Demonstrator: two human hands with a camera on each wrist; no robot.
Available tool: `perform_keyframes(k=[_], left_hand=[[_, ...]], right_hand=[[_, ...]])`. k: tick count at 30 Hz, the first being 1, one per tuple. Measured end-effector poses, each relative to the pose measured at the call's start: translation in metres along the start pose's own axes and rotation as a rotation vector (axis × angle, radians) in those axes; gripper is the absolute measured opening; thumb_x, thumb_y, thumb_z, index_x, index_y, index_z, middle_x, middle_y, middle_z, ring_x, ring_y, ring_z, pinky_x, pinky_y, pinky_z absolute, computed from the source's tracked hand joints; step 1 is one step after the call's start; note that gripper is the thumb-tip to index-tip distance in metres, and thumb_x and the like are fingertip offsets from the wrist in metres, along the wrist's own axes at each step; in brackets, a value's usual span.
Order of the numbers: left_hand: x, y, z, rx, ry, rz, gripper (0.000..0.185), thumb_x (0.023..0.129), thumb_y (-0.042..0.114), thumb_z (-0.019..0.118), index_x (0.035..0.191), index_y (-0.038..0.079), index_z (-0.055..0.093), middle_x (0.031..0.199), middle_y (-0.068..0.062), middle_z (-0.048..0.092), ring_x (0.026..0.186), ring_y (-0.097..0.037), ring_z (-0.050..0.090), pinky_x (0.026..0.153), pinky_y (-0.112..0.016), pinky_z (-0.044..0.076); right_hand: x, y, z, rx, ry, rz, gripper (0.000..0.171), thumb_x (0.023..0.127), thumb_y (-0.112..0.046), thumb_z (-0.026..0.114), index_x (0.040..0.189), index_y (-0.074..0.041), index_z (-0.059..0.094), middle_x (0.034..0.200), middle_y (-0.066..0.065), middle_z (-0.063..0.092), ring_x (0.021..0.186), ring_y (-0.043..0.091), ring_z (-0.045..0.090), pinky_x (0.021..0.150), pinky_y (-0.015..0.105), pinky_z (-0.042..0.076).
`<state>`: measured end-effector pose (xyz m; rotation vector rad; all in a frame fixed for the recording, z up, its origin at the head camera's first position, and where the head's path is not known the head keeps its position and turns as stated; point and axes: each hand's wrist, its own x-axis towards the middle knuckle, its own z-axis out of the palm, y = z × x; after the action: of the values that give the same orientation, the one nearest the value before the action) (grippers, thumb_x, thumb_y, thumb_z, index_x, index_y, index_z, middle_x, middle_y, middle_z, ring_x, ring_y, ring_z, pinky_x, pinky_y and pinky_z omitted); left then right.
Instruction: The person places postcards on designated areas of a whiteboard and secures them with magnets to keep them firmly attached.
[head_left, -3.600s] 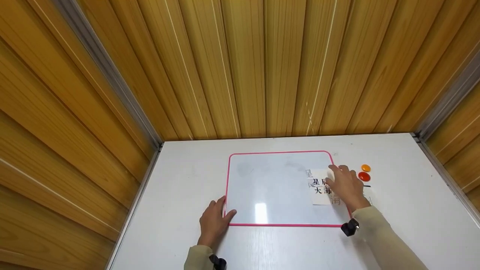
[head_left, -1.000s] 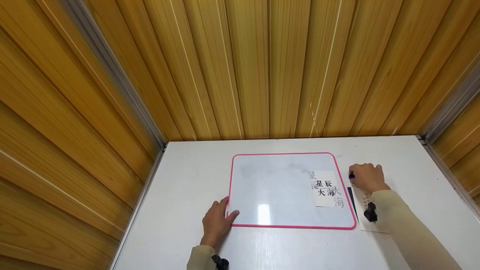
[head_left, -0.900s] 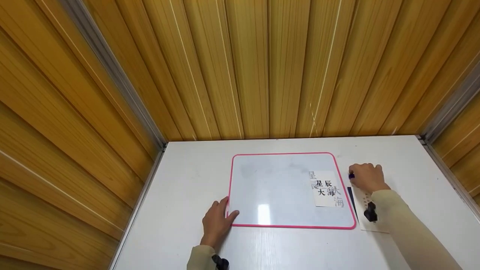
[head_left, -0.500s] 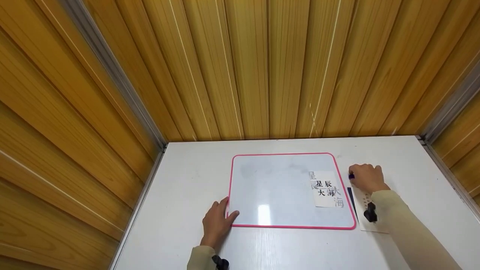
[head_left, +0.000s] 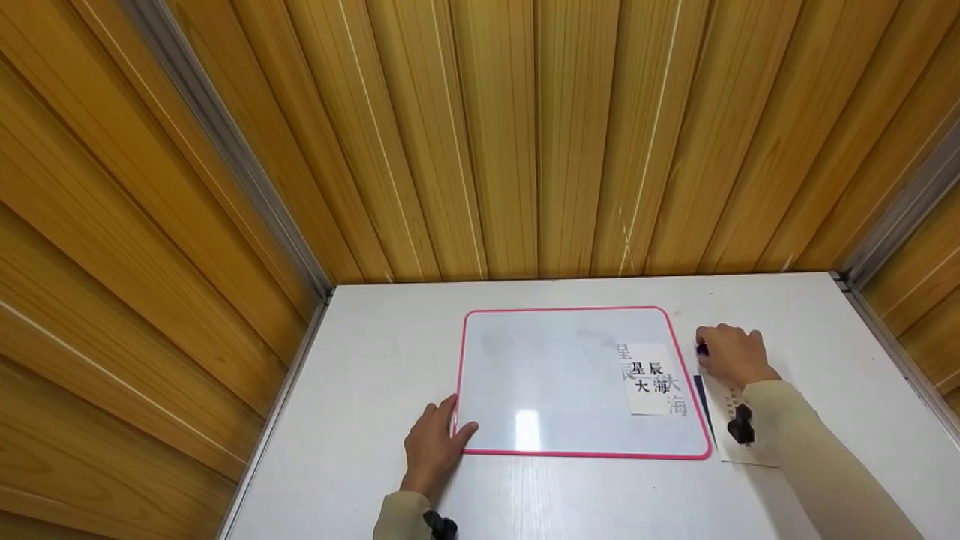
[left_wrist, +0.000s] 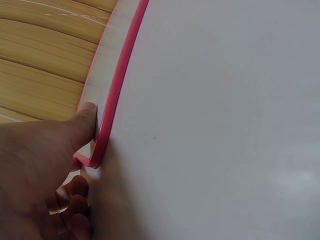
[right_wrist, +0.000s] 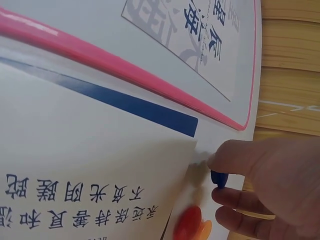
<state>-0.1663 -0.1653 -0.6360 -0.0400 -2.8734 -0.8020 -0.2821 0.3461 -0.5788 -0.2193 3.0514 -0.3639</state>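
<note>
The right hand (head_left: 733,354) sits on the surface (head_left: 375,360) just right of the whiteboard (head_left: 555,382), fingers curled, pinching a small blue magnet (right_wrist: 219,178) between thumb and fingertip. In the wrist view an orange magnet (right_wrist: 188,223) lies just below those fingers, at the edge of a paper (right_wrist: 75,165) printed with a blue bar and a row of characters. In the head view that paper (head_left: 731,420) shows under the right forearm, beside the board's right edge.

The left hand (head_left: 431,446) rests at the board's near left corner, thumb against the pink frame (left_wrist: 112,107) and the other fingers loosely curled on the surface; it grips nothing.

The whiteboard lies flat in the middle of the surface. A card (head_left: 649,379) with four black characters lies on its right part, with faint grey characters showing around it. Wooden wall panels (head_left: 487,135) rise behind and at both sides.
</note>
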Motion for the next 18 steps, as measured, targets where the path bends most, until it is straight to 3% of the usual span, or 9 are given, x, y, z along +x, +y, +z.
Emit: perform_keyframes(k=[15,18], left_hand=[[-0.0008,-0.0010,0.0009,-0.020,0.002,-0.006,0.063,0.088,0.041,0.080,0.139,0.008,0.063,0.097,-0.004,0.062,0.076,-0.016,0.051,0.077,-0.044,0.052],[-0.0004,-0.0004,0.0006,-0.011,0.002,0.001,0.063,0.088,0.041,0.080,0.139,0.008,0.063,0.094,-0.004,0.060,0.073,-0.016,0.048,0.073,-0.043,0.050]], right_hand=[[0.0067,-0.0038,-0.0083,0.009,0.034,-0.017,0.032,0.092,-0.017,0.073,0.116,0.003,0.065,0.098,0.021,0.065,0.087,0.038,0.060,0.081,0.063,0.039],[0.0066,-0.0065,-0.0096,0.002,0.052,-0.029,0.031,0.092,-0.017,0.073,0.114,0.003,0.065,0.096,0.020,0.065,0.086,0.038,0.060,0.080,0.061,0.039]])
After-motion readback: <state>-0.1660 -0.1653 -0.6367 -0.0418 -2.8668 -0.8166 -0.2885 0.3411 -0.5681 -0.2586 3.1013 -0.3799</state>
